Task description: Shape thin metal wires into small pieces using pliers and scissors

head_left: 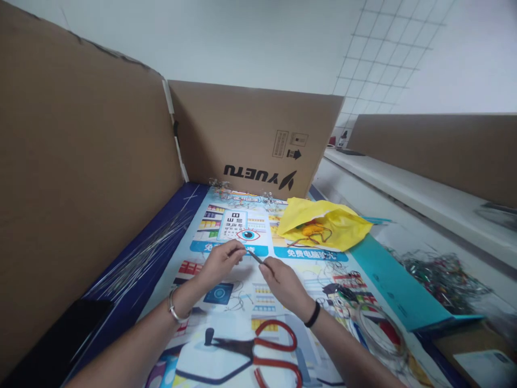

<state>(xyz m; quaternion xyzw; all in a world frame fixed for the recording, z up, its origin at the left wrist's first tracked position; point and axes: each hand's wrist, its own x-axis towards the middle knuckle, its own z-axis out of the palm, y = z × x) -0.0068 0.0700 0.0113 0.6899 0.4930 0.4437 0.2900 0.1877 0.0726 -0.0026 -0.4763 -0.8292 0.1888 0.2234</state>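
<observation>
My right hand (pixel 285 284) grips a slim dark metal tool (pixel 255 257), which points up and left toward my other hand; its exact kind is too small to tell. Opposite it, my left hand (pixel 222 262) has thumb and forefinger pinched together at the tool's tip. Whatever lies between those fingers is too small to make out. Both hands are above a printed poster sheet (pixel 238 272) covering the table. Closer to me, a pair of red-handled scissors (pixel 253 350) lies flat with its blades pointing left.
A yellow bag (pixel 347 226) with orange material at its mouth lies at right. Beyond it are a teal strip (pixel 398 288) and a tangled wire heap (pixel 444 277). A clear coil (pixel 398 350) sits front right. Long thin wires (pixel 141 258) line the left; cardboard panels (pixel 242 134) stand behind.
</observation>
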